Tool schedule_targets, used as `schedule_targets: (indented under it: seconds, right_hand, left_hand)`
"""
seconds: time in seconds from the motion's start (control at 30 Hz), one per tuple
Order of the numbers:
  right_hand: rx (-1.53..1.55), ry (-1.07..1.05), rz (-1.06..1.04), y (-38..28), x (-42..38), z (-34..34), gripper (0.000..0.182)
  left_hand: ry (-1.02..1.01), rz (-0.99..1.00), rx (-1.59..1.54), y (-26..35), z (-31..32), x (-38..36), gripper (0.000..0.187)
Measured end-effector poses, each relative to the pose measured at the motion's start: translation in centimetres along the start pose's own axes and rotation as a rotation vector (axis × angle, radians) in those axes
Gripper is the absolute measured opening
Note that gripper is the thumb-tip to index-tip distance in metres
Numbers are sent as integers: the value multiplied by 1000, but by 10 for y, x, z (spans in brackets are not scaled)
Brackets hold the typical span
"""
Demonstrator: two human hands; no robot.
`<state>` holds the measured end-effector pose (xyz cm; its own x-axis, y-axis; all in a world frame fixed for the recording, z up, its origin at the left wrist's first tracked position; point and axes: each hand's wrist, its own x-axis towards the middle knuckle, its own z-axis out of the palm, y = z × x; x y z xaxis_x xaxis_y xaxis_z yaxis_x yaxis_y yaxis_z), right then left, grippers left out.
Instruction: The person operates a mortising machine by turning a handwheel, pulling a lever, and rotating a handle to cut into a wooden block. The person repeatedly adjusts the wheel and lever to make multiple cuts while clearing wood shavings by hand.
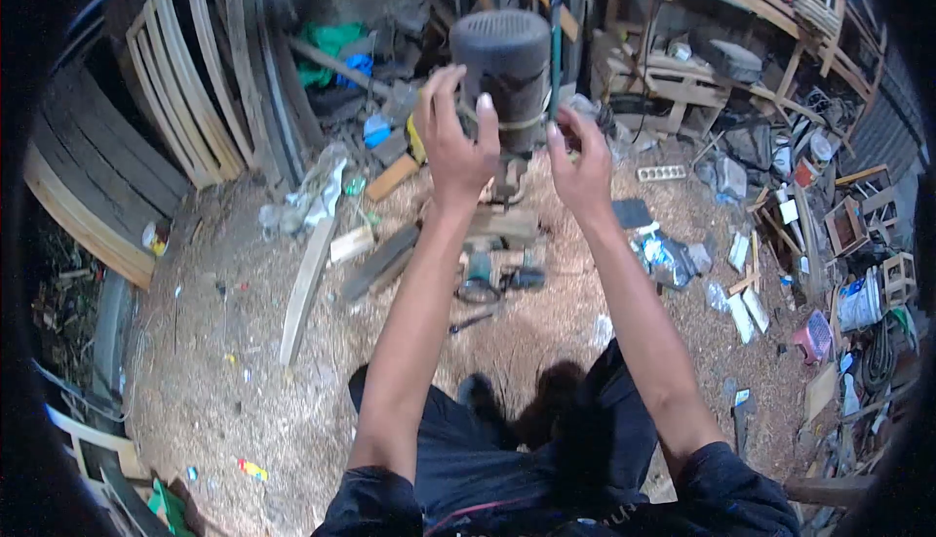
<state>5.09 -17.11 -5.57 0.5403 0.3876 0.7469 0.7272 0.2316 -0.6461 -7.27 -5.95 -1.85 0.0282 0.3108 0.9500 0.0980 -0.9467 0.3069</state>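
Observation:
A dark cylindrical housing [499, 64], with a slotted top and a pale band low on its side, stands upright in front of me. At its left side is my left hand [458, 147], thumb and fingers apart, the fingertips overlapping the housing in this view. On the other side, beside a thin green upright pole [556, 35], my right hand [585, 168] is raised with bent fingers and the thumb apart from them. Nothing shows in either palm. Below the housing, a small machine part with a round rim [478, 288] rests among wood pieces [502, 225].
Curved wooden slats [175, 98] lean at the left. A long board [307, 288] lies on the sawdust-covered floor [224, 342]. Wooden frames [673, 79] are stacked at the back right. Plastic bags [668, 254], a pink basket [814, 335] and scraps litter the right side.

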Motion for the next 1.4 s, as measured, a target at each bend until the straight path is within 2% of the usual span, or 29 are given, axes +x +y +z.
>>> schedule_targets:
  seconds: [0.07, 0.13, 0.2, 0.23, 0.33, 0.43, 0.53, 0.6, 0.63, 0.67, 0.7, 0.73, 0.8, 0.87, 0.93, 1.03, 1.13, 1.3, 1.4]
  right_hand:
    - [97, 116, -48, -1, 55, 3, 30]
    - [154, 171, 9, 1, 108, 7, 29]
    - [151, 186, 78, 11, 157, 15, 32]
    - [142, 177, 127, 22, 180, 21, 39]
    - [-17, 133, 234, 67, 242, 41, 76]
    - [-8, 53, 470, 87, 281, 59, 100]
    - [101, -54, 554, 104, 298, 75, 117]
    - [244, -149, 499, 137, 324, 97, 123]
    - [290, -90, 388, 112, 310, 96, 126]
    - [15, 123, 315, 125, 318, 110, 84]
    - [-449, 869, 232, 199, 374, 188, 82]
    - [56, 164, 530, 138, 350, 115, 103]
    - [164, 103, 628, 87, 335, 88, 95]
    - [287, 63, 704, 63, 331, 77, 87]
    - [307, -26, 610, 91, 340, 82, 66]
    - [278, 124, 477, 99, 335, 84, 51]
    - [284, 155, 512, 59, 298, 69, 51]
    - [412, 124, 413, 18, 242, 45, 42]
    - [495, 76, 422, 14, 229, 39, 39]
  left_hand:
    - [57, 112, -54, 3, 28, 48, 36]
    - [3, 158, 42, -1, 52, 76, 35]
    - [-72, 109, 119, -7, 75, 85, 32]
    - [-84, 97, 149, -11, 82, 84, 30]
    - [-82, 76, 212, -18, 94, 77, 27]
    - [-11, 113, 215, -18, 94, 76, 26]
    - [-3, 101, 216, -23, 98, 75, 25]
    - [27, 115, 216, -26, 100, 77, 26]
    - [31, 119, 214, -27, 101, 75, 26]
    - [37, 122, 213, -27, 101, 74, 26]
    - [29, 123, 197, -28, 101, 75, 26]
    - [58, 121, 203, -30, 103, 73, 25]
    - [87, 157, 200, -32, 103, 73, 24]
    - [75, 155, 177, -32, 103, 74, 23]
    - [73, 155, 178, -32, 103, 72, 23]
    - [133, 203, 179, -39, 108, 75, 21]
    - [93, 181, 195, -38, 105, 68, 21]
    - [106, 186, 220, -41, 108, 59, 18]
    - [61, 182, 257, -40, 104, 58, 23]
